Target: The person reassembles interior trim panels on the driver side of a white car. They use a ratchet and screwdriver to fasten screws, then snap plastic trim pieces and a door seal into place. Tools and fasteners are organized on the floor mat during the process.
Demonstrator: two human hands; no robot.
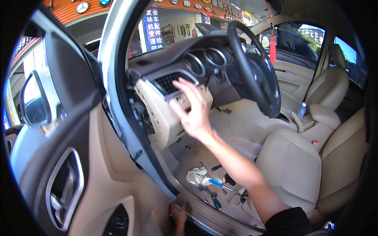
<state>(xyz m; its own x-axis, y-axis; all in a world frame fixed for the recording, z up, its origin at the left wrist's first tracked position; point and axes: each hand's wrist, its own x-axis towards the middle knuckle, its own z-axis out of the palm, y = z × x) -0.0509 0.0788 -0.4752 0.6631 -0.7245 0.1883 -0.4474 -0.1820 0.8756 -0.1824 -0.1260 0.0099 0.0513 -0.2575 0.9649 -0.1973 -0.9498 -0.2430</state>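
Note:
My right hand point(193, 114) is raised before the driver's side of the dashboard, its fingers stretched and spread, somewhat blurred, with nothing in them. It is nearest the beige lower dash panel point(163, 118) and the black air vent point(168, 83) set in the trim. The panel's left end stands apart from the car body, and dark parts point(140, 115) show in the gap. Low down, my left hand point(178, 214) is in shadow, its fingers closed over the edge of the door sill point(214, 220).
The driver's door point(98, 157) stands open at the left. Right of my hand are the steering wheel point(256, 74) and beige driver's seat point(289, 169). On the footwell floor lie a blue-handled screwdriver point(216, 182), a green-handled tool point(215, 201), a whitish cloth point(196, 176) and other tools.

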